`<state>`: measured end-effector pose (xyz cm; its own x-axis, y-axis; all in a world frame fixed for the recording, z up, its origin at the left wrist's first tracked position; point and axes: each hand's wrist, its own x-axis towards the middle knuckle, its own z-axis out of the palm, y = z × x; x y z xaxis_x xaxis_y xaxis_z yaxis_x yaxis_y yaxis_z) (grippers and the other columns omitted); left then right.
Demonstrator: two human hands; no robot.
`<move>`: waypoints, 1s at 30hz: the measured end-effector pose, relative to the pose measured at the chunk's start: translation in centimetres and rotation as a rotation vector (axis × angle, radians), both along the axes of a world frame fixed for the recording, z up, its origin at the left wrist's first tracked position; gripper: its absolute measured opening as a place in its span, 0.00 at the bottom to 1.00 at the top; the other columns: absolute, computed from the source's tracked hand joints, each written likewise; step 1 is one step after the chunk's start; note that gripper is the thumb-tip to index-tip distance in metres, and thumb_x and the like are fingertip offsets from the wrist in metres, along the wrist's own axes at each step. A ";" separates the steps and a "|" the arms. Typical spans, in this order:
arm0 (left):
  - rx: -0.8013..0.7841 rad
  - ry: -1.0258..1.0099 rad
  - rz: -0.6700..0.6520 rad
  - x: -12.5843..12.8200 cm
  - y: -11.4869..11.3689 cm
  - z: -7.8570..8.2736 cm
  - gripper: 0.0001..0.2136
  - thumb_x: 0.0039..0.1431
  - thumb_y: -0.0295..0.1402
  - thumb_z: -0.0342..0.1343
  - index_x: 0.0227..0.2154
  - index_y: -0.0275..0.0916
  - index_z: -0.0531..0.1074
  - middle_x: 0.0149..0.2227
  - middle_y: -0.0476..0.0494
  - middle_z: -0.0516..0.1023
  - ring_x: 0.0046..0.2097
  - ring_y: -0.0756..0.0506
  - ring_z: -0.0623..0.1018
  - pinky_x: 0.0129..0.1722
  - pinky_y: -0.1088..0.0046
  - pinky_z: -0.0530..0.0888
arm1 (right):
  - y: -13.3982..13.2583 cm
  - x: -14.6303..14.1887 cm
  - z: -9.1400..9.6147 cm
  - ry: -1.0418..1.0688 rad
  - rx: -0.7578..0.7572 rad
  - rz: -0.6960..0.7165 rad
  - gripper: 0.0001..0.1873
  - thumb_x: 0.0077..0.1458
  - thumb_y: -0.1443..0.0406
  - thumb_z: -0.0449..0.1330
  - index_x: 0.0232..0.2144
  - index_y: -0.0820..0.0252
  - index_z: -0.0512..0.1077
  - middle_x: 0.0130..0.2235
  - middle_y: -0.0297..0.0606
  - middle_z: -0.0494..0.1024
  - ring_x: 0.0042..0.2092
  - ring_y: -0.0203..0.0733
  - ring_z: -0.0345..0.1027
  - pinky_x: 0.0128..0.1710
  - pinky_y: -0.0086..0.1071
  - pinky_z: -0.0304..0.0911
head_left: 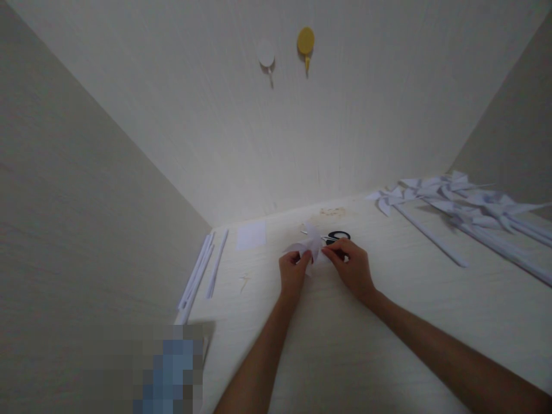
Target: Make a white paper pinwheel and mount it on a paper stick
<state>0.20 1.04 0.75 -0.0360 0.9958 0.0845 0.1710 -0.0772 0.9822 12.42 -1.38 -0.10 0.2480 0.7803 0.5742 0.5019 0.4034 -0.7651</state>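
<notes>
My left hand [294, 270] pinches a white paper pinwheel head [314, 238] near its middle, its curled blades standing out around the fingers. Close by on the right, my right hand [351, 267] has its thumb and fingertips pressed together at the edge of the paper. Whatever lies between those fingertips is too small to make out. Behind the right hand rests a pair of scissors [339, 235] with black handles, partly covered by the fingers. A square white sheet of paper [251, 235] lies flat to the left of the pinwheel head.
Several rolled paper sticks [196, 273] lie along the left wall. At the right are several paper pinwheels [466, 201] on sticks. Thin tan pieces [332, 212] sit near the back wall, others [245, 280] left of my hands. A yellow hook [306, 41] and white hook [267, 53] hang above.
</notes>
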 end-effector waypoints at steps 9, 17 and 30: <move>-0.002 -0.004 0.015 0.0 0.0 0.0 0.11 0.40 0.31 0.51 0.09 0.34 0.62 0.12 0.56 0.55 0.17 0.56 0.56 0.17 0.80 0.55 | 0.1 -0.1 -0.1 -0.064 0.005 -0.053 0.07 0.44 0.67 0.56 0.18 0.61 0.66 0.19 0.31 0.64 0.22 0.33 0.55 0.22 0.27 0.54; 0.072 0.078 0.049 0.1 -0.4 0.3 0.11 0.42 0.32 0.51 0.10 0.34 0.63 0.13 0.55 0.57 0.18 0.55 0.58 0.17 0.80 0.57 | -0.3 -0.3 0.1 -0.108 0.011 0.003 0.06 0.45 0.66 0.56 0.19 0.60 0.67 0.20 0.32 0.65 0.22 0.34 0.57 0.23 0.28 0.55; 0.075 0.060 0.003 0.3 -0.6 0.6 0.10 0.42 0.31 0.51 0.11 0.33 0.65 0.13 0.53 0.59 0.18 0.55 0.59 0.17 0.81 0.60 | -0.3 -0.3 -0.1 -0.118 0.009 0.001 0.08 0.45 0.68 0.56 0.17 0.60 0.64 0.20 0.32 0.63 0.23 0.34 0.56 0.23 0.28 0.54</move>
